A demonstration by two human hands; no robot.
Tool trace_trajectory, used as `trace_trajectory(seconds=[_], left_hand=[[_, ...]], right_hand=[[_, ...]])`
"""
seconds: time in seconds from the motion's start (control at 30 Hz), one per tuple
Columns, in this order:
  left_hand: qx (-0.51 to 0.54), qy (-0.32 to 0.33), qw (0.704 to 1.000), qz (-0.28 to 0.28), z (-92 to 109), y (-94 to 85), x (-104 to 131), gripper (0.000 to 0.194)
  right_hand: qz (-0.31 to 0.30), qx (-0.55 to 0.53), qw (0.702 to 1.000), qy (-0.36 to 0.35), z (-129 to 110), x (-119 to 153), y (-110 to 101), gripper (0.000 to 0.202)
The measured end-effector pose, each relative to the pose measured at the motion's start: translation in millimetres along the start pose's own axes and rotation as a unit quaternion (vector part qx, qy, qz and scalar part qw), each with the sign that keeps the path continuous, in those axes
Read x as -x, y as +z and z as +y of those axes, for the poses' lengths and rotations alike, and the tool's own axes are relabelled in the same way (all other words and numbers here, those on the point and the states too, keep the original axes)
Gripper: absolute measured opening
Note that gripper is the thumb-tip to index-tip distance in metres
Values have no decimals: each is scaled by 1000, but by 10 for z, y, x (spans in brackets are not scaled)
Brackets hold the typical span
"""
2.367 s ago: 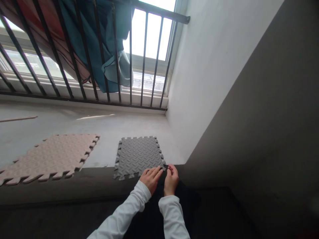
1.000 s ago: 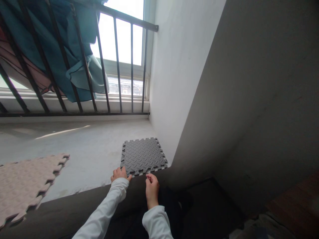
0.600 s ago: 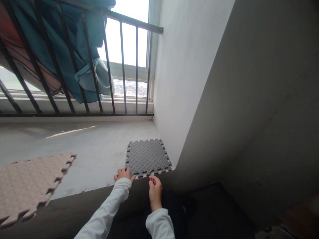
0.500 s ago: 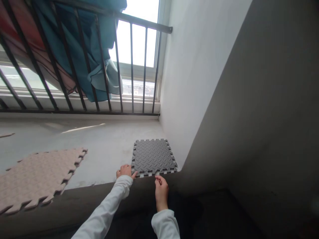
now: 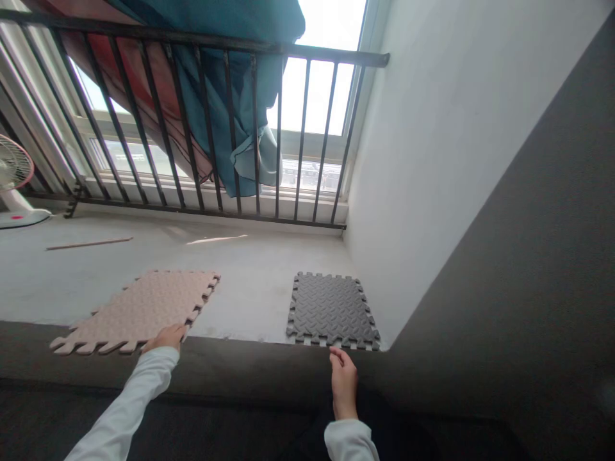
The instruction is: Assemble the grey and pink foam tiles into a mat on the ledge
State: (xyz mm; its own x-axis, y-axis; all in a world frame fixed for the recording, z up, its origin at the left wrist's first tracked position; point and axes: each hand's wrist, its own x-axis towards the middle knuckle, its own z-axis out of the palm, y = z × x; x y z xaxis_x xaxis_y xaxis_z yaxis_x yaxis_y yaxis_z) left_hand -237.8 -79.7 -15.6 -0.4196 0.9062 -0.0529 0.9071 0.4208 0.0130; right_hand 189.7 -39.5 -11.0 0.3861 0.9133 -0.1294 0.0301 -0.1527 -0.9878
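A grey foam puzzle mat (image 5: 331,308) with a raised tread pattern lies flat on the pale ledge, close to the side wall. Just below its front edge is my right hand (image 5: 344,381), fingers loosely bent and slightly apart, with nothing seen in them. To the left lies a larger pinkish-beige foam puzzle mat (image 5: 148,304), its front teeth sticking out past the ledge's edge. My left hand (image 5: 166,337) rests on that mat's near right corner, fingers stretched toward the toothed edge. The thumb is hidden from view.
Behind the mats runs a dark metal railing (image 5: 216,214), with teal and red cloth (image 5: 254,115) hanging at the window. A fan (image 5: 14,173) stands at far left, and a thin brown strip (image 5: 89,244) lies on the ledge (image 5: 259,301). The white wall (image 5: 423,160) bounds the right.
My left hand has left the grey mat's near left corner and moved left onto the pinkish-beige mat. My right hand remains near the grey mat's front edge. The view has swung left.
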Motion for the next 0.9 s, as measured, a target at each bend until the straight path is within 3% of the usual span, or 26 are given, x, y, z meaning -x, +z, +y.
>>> trace_trajectory(seconds=[0.07, 0.2, 0.33, 0.5, 0.73, 0.83, 0.9], left_hand=[[-49, 38, 998, -7, -30, -44, -83, 44], [-44, 67, 997, -4, 37, -150, -169, 34], [-10, 103, 995, 15, 271, -231, -124, 30], [35, 224, 972, 63, 1012, -306, -35, 31], [96, 371, 923, 37, 2281, -294, 22, 31], [84, 407, 909, 17, 2615, -205, 49, 26], [61, 414, 908, 5, 2734, -130, 54, 22]], right_hand=[[3, -6, 1000, 8, -15, 13, 6, 35], [6, -12, 1000, 10, -27, 34, -5, 36], [3, -16, 1000, 8, 9, 15, -9, 35], [-4, -14, 1000, 1, 67, -16, -5, 33], [-5, -20, 1000, 14, -6, 44, -62, 33], [-7, -24, 1000, 14, -18, 56, -83, 32], [-6, -27, 1000, 13, -5, 50, -92, 31]])
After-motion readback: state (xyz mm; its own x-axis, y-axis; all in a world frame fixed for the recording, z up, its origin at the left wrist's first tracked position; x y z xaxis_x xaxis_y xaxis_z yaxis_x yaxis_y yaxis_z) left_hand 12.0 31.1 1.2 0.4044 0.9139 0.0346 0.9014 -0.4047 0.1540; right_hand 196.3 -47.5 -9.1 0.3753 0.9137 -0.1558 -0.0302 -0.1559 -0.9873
